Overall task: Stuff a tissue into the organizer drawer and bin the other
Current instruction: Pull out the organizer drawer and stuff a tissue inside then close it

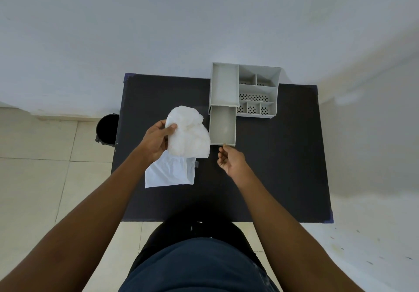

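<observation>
My left hand [156, 140] grips a crumpled white tissue [189, 133] and holds it above the black table, just left of the drawer. A second white tissue [169, 174] lies flat on the table under that hand. The grey organizer [258, 87] stands at the table's far edge. Its drawer [222, 126] is pulled out toward me and looks empty. My right hand [230, 159] hovers just in front of the drawer's front edge, fingers loosely curled, holding nothing. A black bin [107, 129] stands on the floor left of the table.
The black table [283, 167] has bare surface to the right of the drawer and in front of my hands. A white wall rises behind the table. Tiled floor shows on the left, around the bin.
</observation>
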